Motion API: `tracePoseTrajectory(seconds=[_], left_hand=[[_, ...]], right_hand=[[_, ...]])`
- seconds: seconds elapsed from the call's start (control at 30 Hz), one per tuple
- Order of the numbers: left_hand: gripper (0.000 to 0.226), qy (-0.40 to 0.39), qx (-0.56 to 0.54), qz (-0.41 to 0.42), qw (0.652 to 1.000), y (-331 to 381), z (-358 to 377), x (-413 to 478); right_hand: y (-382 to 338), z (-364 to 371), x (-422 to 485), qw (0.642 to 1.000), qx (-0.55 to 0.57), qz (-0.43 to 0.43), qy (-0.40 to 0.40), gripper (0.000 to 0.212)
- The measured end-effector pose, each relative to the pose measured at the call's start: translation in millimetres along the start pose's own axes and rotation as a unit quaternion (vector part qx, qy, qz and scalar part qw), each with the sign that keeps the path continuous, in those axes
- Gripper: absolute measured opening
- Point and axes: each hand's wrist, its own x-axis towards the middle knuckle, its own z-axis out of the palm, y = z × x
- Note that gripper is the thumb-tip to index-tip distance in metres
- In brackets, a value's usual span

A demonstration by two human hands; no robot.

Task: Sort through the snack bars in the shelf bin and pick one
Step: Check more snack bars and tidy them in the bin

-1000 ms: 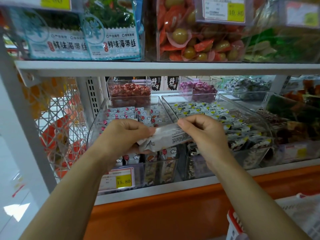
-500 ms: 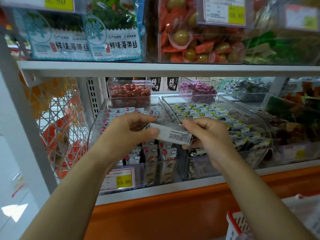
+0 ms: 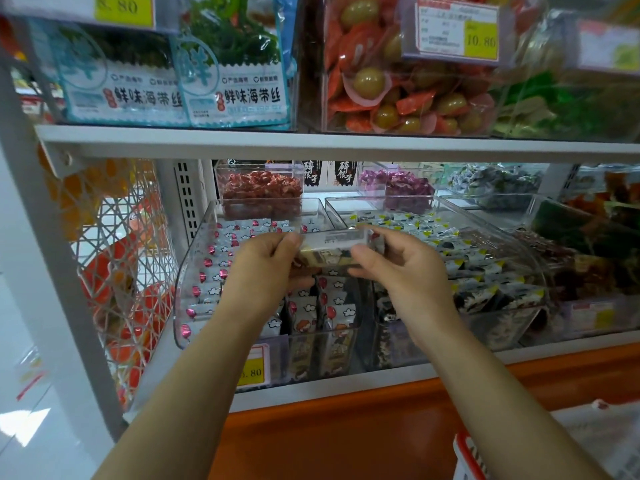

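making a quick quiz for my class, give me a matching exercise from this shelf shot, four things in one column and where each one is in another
Things
1. snack bar
2. red candies
3. seaweed packs
4. red-and-white basket

Places
a. on the upper shelf, left side
b. pinched between the left hand and the right hand
c. bottom right corner of the view
d. in a small clear box at the back

Pairs: 1-b, 2-d, 3-a, 4-c
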Motion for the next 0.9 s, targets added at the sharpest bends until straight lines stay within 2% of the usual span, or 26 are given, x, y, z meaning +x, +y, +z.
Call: tracePoseTrajectory(seconds=[0.03, 0.1, 0.17, 0.2, 0.27, 0.37, 0.43, 0.53, 0.6, 0.7, 0.77, 0.8, 0.83, 0.9], left_hand=[[0.032, 0.005, 0.022, 0.007, 1.000, -2, 1, 4], [0.038, 0.021, 0.140, 0.047, 0.989, -6, 0, 14], [0.043, 0.016, 0.289, 0.071, 0.955, -10, -4, 24], [0.042, 0.000, 0.345, 0.071, 0.936, -13, -5, 29], [0.039, -0.037, 0.434, 0.069, 0.897, -21, -6, 37], [0.040, -0.095, 0.529, 0.059, 0.841, -34, -5, 44], [0.044, -0.113, 0.546, 0.056, 0.828, -41, -4, 47], [0.047, -0.110, 0.542, 0.059, 0.831, -45, -4, 49], [0.047, -0.110, 0.538, 0.060, 0.833, -45, -5, 49], [0.047, -0.108, 0.533, 0.063, 0.837, -45, -5, 48], [0.047, -0.104, 0.530, 0.063, 0.839, -44, -6, 48], [0.046, -0.102, 0.529, 0.063, 0.840, -44, -7, 48], [0.046, -0.100, 0.527, 0.064, 0.841, -44, -8, 49], [0.043, -0.092, 0.523, 0.071, 0.844, -44, -10, 49]], right_hand=[[-1, 0, 4, 1.000, -0.003, -0.005, 0.020, 0.018], [-1, -3, 18, 0.997, -0.019, -0.002, 0.071, 0.016], [2, -3, 38, 0.992, -0.073, -0.001, 0.098, 0.012], [5, 0, 49, 0.989, -0.110, -0.001, 0.094, 0.009], [11, 7, 72, 0.980, -0.185, -0.012, 0.071, 0.020], [20, 18, 102, 0.947, -0.317, -0.056, 0.011, 0.027], [23, 25, 115, 0.914, -0.392, -0.091, -0.043, 0.026], [28, 34, 128, 0.857, -0.487, -0.115, -0.124, 0.029], [32, 41, 135, 0.802, -0.562, -0.100, -0.176, 0.027], [38, 49, 142, 0.716, -0.643, -0.066, -0.263, 0.012], [45, 53, 148, 0.666, -0.673, -0.048, -0.317, 0.018], [46, 54, 152, 0.657, -0.675, -0.033, -0.335, 0.024], [47, 55, 156, 0.665, -0.662, -0.021, -0.345, 0.027], [45, 54, 166, 0.708, -0.624, -0.019, -0.330, 0.025]])
